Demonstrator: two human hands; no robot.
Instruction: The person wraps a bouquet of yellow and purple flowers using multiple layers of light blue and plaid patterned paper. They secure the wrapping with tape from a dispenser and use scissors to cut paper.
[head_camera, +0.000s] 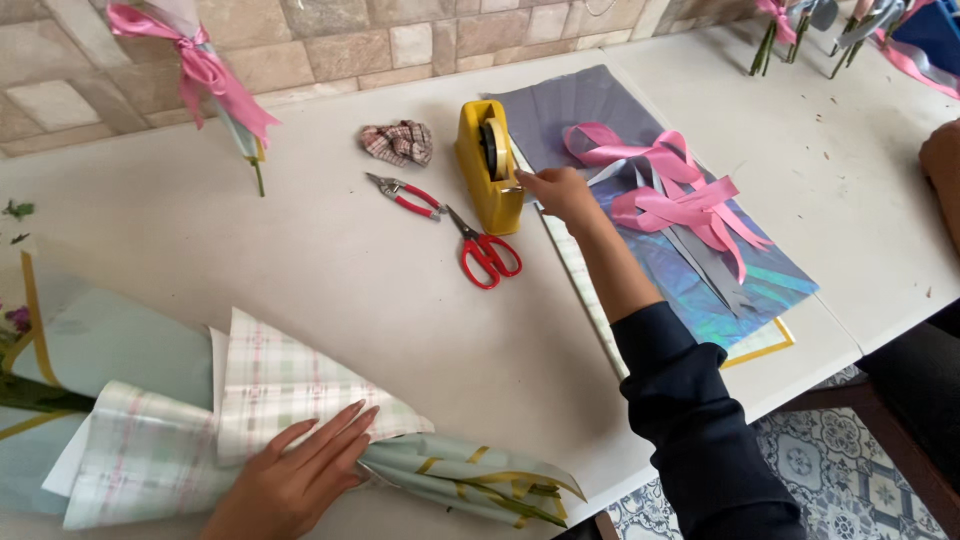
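- Wrapped bouquet, near-left corner of the table: lying on its side, checked pastel paper over a pale sheet with gold stripes, stem end pointing toward the near edge at centre.
- Left hand: flat, fingers extended, pressing on the wrap at the narrow gathered part; holding by pressure, not clenched around it.
- Far-left corner: finished wrapped stem with pink bow, propped against the tiled wall.
- Centre, toward the far edge: crumpled checked cloth; just nearer, red-handled pliers; beside them red-handled scissors, blades closed, untouched.
- Yellow tape dispenser, centre of the table, just right of the scissors: roll upright, cutter end facing the near edge.
- Right hand: at the cutter end of the dispenser, fingertips pinched together, apparently on the tape end; tape itself too thin to confirm.
- Right of the dispenser: stacked wrapping sheets, grey and iridescent blue, with pink ribbon bows lying on top.
- Far-right corner: further ribboned stems, partly cut off by the frame.
- Step in hand, as a judgement: drawing a strip of tape while pinning the wrap shut.
- Next move, as a judgement: pull a short length, tear against the cutter, carry across to the gathered part without lifting the left hand, lest the paper spring open.
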